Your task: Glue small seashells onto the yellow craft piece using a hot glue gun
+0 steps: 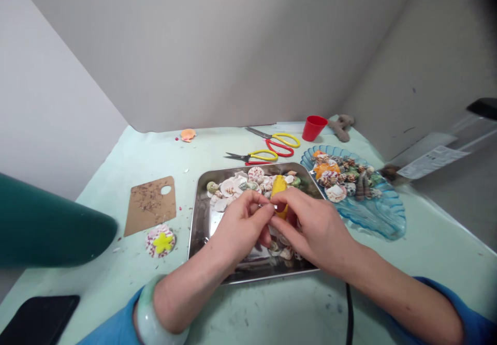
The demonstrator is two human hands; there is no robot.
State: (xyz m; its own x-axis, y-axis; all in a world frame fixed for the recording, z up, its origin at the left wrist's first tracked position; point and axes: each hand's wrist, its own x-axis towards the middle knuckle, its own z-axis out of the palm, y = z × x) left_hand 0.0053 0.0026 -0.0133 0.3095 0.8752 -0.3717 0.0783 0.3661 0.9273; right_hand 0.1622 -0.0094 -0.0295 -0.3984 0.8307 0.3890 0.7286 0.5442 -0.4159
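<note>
Over a metal tray (202,200) my left hand (248,218) and my right hand (306,221) meet with fingertips close together. Both are closed in a pinch around something small with a pale, shiny edge; most of it is hidden by the fingers. Behind my right fingers a yellow piece (279,184) stands out among the shells. Several white and speckled seashells (233,185) fill the tray's far side, and more lie under my right hand.
A blue shell-shaped dish (373,223) of shells stands right. Scissors (258,155), a red cup (313,129) and an orange shell (188,135) lie behind. At left are a brown board (149,208), a shell with a yellow flower (161,241) and a dark green cylinder (50,226).
</note>
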